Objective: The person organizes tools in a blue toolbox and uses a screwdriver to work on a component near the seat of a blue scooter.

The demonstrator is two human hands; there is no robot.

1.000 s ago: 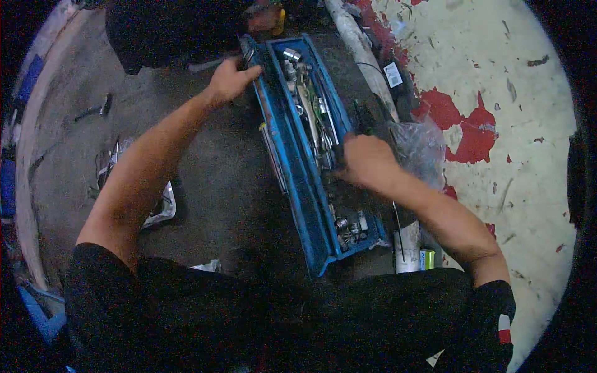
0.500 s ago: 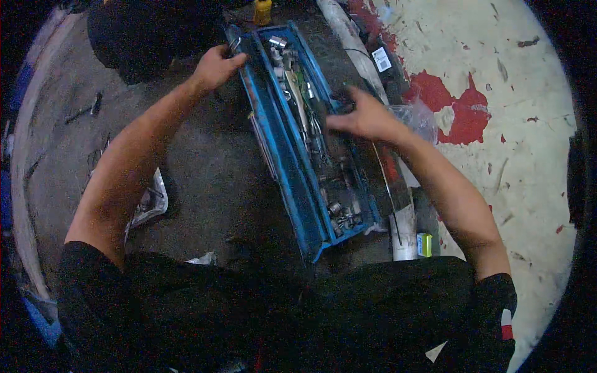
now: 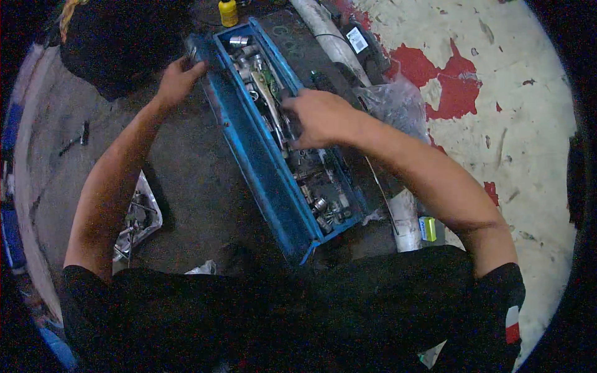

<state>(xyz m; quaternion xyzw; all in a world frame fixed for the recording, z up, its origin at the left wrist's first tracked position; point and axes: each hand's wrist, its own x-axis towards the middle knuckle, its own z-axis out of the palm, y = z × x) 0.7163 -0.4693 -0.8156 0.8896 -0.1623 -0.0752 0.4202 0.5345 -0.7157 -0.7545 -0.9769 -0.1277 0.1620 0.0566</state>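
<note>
A long blue metal toolbox [image 3: 348, 225] lies slantwise in the middle, its trough-like lid [image 3: 258, 165] folded out to the left. Inside are sockets [image 3: 239, 41], a shiny ratchet-like tool [image 3: 266, 93] and several other loose metal tools. My left hand [image 3: 179, 82] is closed at the lid's far left corner. A blurred shiny metal piece shows by its fingers; whether it belongs to the lid I cannot tell. My right hand [image 3: 323, 118] reaches over the box's right wall, thumb and fingers apart above the tools. Its fingertips are dark and partly blurred.
A metal tray [image 3: 149, 217] with small parts lies by my left forearm. Left of it is a dark tool [image 3: 84, 133]. A yellow bottle [image 3: 228, 12] stands beyond the box. To the right are a pale pipe [image 3: 407, 224], clear plastic [image 3: 398, 102] and a small yellow-green box [image 3: 428, 229].
The toolbox's far end and my left hand appear further left. My right hand has moved left and slightly down, from the box's right edge to above the tools.
</note>
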